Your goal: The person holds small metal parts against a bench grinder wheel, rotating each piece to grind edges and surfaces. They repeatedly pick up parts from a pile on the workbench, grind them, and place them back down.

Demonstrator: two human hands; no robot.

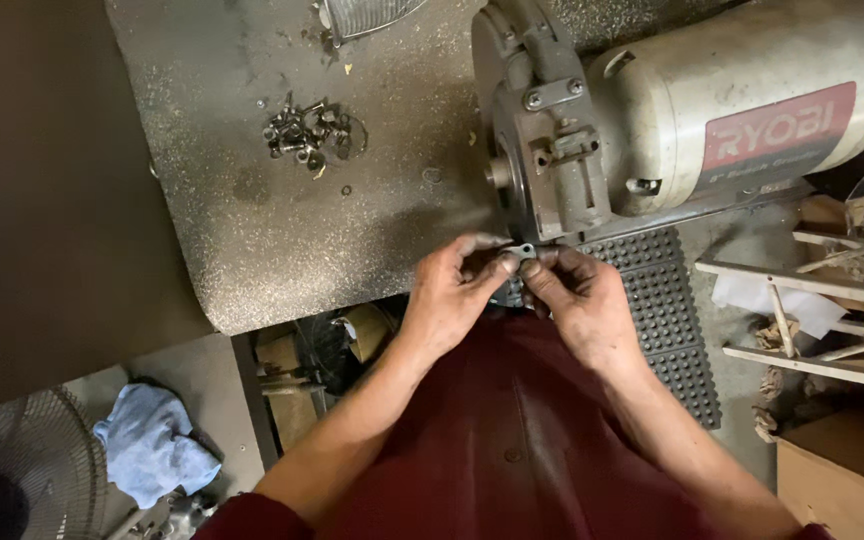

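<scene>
Both my hands pinch one small flat metal bracket (525, 250) just in front of the grey end housing (552, 150) of a bench grinder with a cream motor body (742, 90). My left hand (452, 300) holds the bracket's left end with thumb and forefinger. My right hand (577, 305) grips its right end. Both hands are grimy. A pile of several bolts, nuts and washers (307, 130) lies on the speckled grey worktop (252, 230), up and to the left of my hands.
A black studded rubber mat (667, 310) lies under the grinder's near side. A wooden rack (832, 310) and a cardboard box (842, 470) stand at right. Lower left are a fan guard (37, 460) and a blue cloth (152, 440). A ribbed glass lens (362, 15) lies at the top.
</scene>
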